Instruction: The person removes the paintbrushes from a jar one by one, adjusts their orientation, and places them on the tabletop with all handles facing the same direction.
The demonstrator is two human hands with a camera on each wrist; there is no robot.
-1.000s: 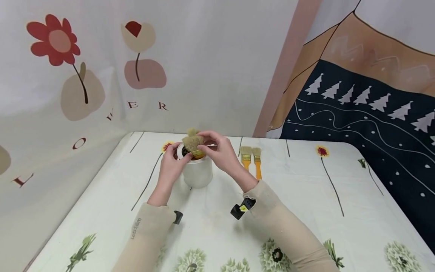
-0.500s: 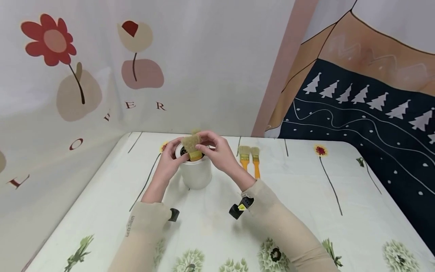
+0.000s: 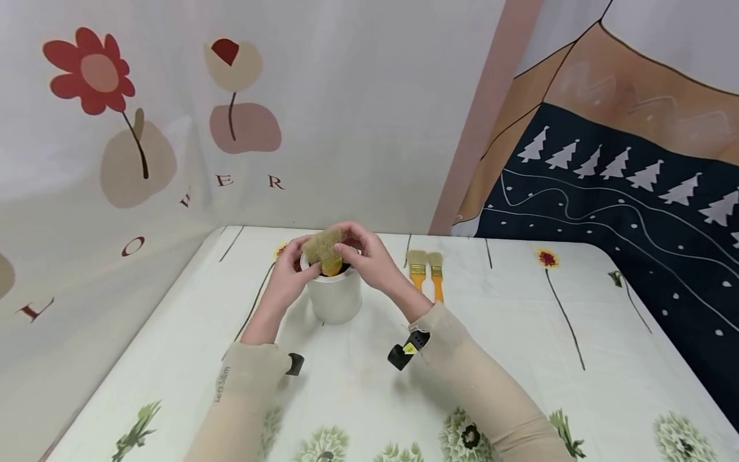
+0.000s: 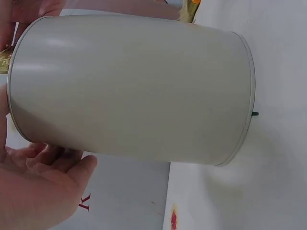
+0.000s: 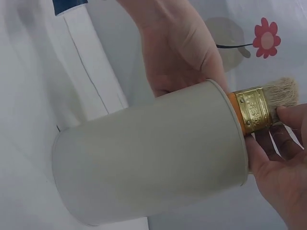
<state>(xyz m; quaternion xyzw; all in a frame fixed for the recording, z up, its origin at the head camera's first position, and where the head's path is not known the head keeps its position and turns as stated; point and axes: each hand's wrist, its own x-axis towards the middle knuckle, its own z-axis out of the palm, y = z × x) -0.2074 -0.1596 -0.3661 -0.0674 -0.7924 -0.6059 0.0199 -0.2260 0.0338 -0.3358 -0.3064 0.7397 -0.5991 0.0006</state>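
A pale grey-white can (image 3: 335,303) stands upright on the table, with a dark interior. My left hand (image 3: 284,276) grips the left side of its rim, fingers round the outer wall in the left wrist view. Bristles up, a paintbrush (image 5: 254,109) with a brass-coloured ferrule and orange handle stands in the mouth of the can, its lower handle hidden inside. Its bristles (image 3: 323,246) lean leftward in the head view. At the right of the rim, my right hand (image 3: 369,260) pinches this brush near the bristles.
Two more paintbrushes with orange handles, a wider one (image 3: 417,266) and a narrower one (image 3: 437,273), lie on the table right of the can, partly behind the right forearm. A flower-printed cloth (image 3: 496,333) covers the table. Printed fabric (image 3: 358,128) hangs behind it.
The brush's bristles have turned and tilted to the left between the hands. A second tuft of bristles seen behind it earlier no longer shows distinctly. Both hands stay at the can's rim.
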